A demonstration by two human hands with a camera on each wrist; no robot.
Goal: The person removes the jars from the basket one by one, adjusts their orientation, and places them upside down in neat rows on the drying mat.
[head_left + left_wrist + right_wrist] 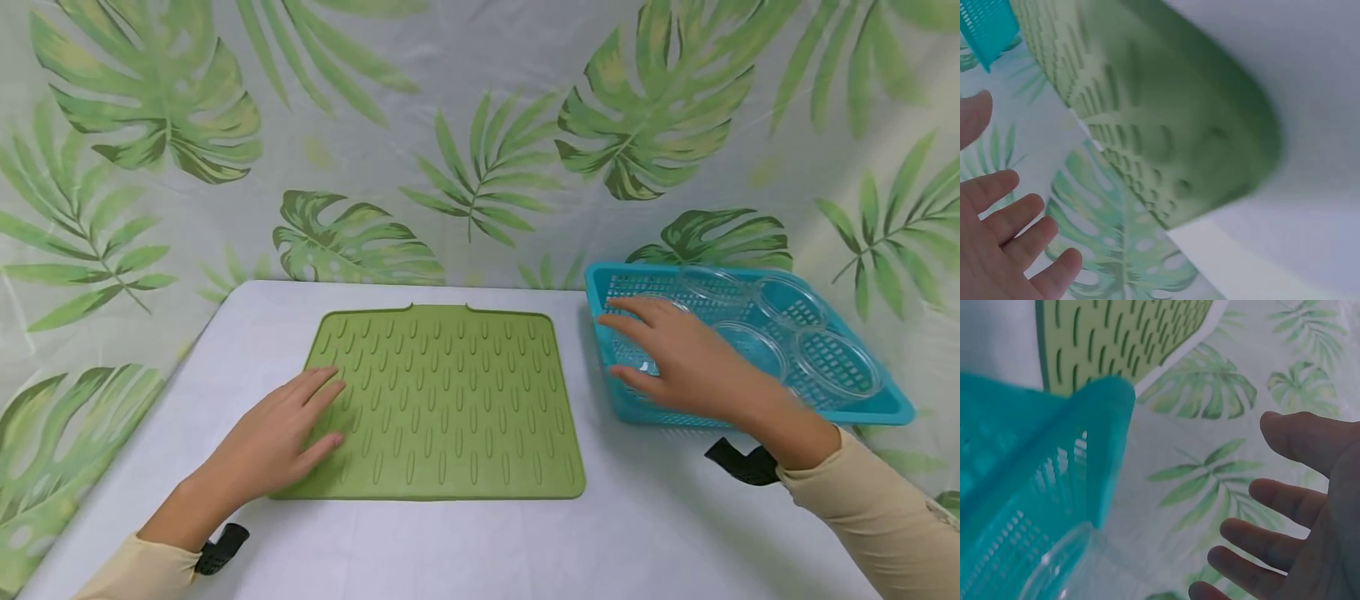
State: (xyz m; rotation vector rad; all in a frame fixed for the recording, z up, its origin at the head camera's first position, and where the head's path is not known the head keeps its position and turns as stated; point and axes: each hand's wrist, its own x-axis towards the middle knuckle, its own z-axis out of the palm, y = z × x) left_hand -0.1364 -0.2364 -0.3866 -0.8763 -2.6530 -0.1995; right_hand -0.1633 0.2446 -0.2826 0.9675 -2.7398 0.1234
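Note:
In the head view my left hand (273, 437) is over the left edge of a green ridged mat (450, 400), fingers relaxed and holding nothing. The left wrist view shows that hand (1013, 231) with its fingers spread and apart from the mat (1166, 125). My right hand (693, 358) hovers over the left part of a turquoise plastic basket (626, 408), its fingers extended. Several clear round dishes (836, 362) lie in the basket, some partly hidden by that hand. Nothing is between the right fingers in the right wrist view, where one clear dish (1060, 562) shows inside the basket (1104, 444).
Mat and basket both rest on a white-covered table (465, 550), the basket to the right of the mat. A leaf-patterned cloth (480, 125) hangs behind the table. Black straps (221, 550) are worn at both wrists.

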